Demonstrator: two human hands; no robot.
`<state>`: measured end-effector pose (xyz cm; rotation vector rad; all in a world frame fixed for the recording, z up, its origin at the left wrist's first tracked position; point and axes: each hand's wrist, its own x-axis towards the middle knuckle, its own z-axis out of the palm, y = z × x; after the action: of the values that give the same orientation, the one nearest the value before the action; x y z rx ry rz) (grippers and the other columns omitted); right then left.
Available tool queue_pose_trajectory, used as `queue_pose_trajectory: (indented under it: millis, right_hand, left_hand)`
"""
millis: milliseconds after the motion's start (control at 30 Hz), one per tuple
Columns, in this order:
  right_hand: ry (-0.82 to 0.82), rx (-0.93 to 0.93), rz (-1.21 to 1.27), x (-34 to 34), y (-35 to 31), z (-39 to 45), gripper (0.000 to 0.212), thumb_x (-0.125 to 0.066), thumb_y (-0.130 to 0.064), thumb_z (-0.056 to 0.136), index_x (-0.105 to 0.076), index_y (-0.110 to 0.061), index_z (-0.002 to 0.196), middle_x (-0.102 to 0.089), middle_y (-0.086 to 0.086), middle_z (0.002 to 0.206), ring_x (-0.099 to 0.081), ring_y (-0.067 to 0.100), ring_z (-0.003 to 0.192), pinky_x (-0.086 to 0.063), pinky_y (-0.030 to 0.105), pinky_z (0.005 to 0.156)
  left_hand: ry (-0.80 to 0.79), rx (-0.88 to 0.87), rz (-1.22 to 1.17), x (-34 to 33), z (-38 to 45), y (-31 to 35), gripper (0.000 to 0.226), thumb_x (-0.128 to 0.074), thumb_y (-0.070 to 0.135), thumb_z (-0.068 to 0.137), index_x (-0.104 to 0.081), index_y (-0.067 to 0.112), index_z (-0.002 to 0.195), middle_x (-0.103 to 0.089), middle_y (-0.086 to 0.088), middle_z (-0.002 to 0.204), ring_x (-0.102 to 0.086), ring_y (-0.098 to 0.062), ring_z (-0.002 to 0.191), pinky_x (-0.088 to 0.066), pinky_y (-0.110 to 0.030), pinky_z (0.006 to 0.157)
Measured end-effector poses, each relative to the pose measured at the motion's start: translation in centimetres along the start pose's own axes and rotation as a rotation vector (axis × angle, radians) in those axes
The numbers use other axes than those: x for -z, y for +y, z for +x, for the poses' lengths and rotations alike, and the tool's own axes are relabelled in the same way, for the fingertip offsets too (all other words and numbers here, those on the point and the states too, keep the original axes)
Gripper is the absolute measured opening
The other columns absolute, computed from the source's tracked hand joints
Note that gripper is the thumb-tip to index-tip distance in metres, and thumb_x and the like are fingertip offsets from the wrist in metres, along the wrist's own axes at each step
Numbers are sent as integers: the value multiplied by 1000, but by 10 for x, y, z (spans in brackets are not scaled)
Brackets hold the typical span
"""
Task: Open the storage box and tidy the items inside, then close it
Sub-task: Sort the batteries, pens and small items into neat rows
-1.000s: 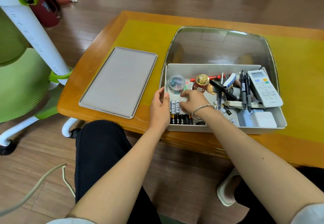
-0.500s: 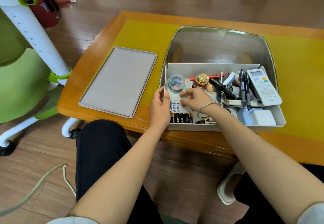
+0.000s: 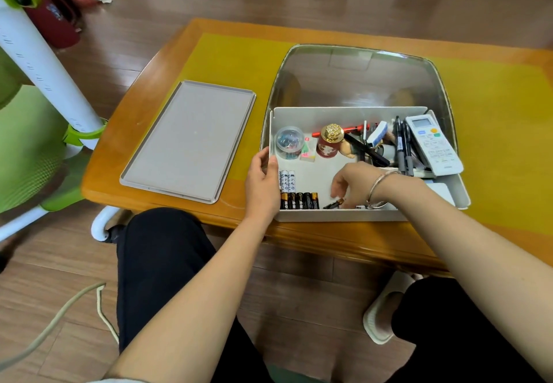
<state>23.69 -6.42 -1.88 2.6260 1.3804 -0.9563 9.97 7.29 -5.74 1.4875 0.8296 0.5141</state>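
Observation:
The white storage box [image 3: 338, 218] stands open on the table, and its grey lid [image 3: 191, 140] lies flat to the left. My left hand [image 3: 263, 185] grips the box's left wall, thumb inside. Beside that hand, two white batteries [image 3: 287, 180] lie above a row of black batteries [image 3: 299, 201]. My right hand [image 3: 356, 183] reaches down near the front wall, fingertips pinching the gold end of a loose black battery [image 3: 332, 204]. Further back are a clear jar of clips [image 3: 288, 142], a red bottle with a gold cap [image 3: 330, 141], pens [image 3: 402, 149] and a white remote [image 3: 434, 144].
A shiny clear tray [image 3: 359, 77] lies behind and under the box on the yellow mat [image 3: 227, 59]. The wooden table's front edge [image 3: 329, 242] is close to my knees. A green and white chair [image 3: 45, 107] stands at the left, and a cable [image 3: 59, 316] trails on the floor.
My right hand has moved from the box's middle toward the front wall, down onto the loose black battery. My left hand stays on the left wall.

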Motion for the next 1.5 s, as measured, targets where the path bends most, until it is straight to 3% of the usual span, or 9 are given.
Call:
queue_pose_trajectory:
  millis: [100,267,567,667,733,867,967,1200,1500]
  right_hand:
    - [-58,-24,-133,-4,-5,8,21,-68,-9,78,-68,-17,97,-68,1,97,-63,18,88,-54,29,80]
    - [-43,-54,-231,-6,-8,11,15,-65,-19,78,-63,-17,92,-65,3,96,-60,21,86,-52,30,74]
    - [250,-188,-91,-10,8,12,38,-71,-35,80,-57,-13,109,-57,6,110,-57,27,101,-46,34,83]
    - [317,-210,-24,-7,13,8,25,-75,-38,76,-60,-18,80,-64,5,92,-60,24,88,-45,29,72]
    - [248,-246,-63,-8,11,6,36,-76,-46,71,-57,-18,59,-64,3,70,-60,22,71,-42,26,61]
    - [132,-266,-161,-17,-3,7,54,-70,-60,70,-44,-14,57,-47,1,56,-52,22,60,-45,28,60]
    - [94,-252,-185,-16,-11,9,53,-69,-54,74,-38,-14,59,-43,1,59,-51,26,67,-47,30,65]
    - [226,-297,-202,-15,-18,7,29,-64,-25,75,-40,-15,64,-44,1,65,-42,15,54,-39,26,56]
    - [314,-230,-195,-17,-23,22,11,-59,-12,83,-51,-12,90,-55,9,90,-58,31,90,-40,32,65]
  left_hand:
    - [-3,6,-5,0,0,0,31,-43,27,101,-47,19,131,-61,3,114,-62,1,90,-48,-9,57]
    - [-9,11,-8,0,0,-1,30,-43,28,101,-48,21,130,-62,2,115,-63,-2,92,-49,-11,57]
    - [-9,1,-4,1,0,-1,31,-43,28,101,-48,20,130,-62,2,115,-63,-2,93,-50,-11,58]
    - [-7,0,2,0,1,-1,31,-43,28,101,-48,19,130,-62,2,115,-62,-1,94,-50,-11,60]
    - [-2,-4,-1,0,1,-1,31,-43,27,101,-49,18,130,-61,4,112,-62,4,89,-48,-8,58]
    - [-1,-9,2,0,1,-1,31,-43,27,101,-48,19,131,-60,3,115,-61,-1,93,-48,-8,58]
    - [0,-12,1,0,0,0,32,-43,27,101,-48,19,131,-59,5,114,-60,3,91,-47,-7,58]
    - [-3,-7,7,0,1,-2,32,-43,25,101,-48,17,131,-59,7,109,-57,20,81,-46,-5,55]
    - [-5,0,1,0,0,0,31,-43,24,101,-48,15,131,-59,8,105,-59,18,78,-46,-6,53]
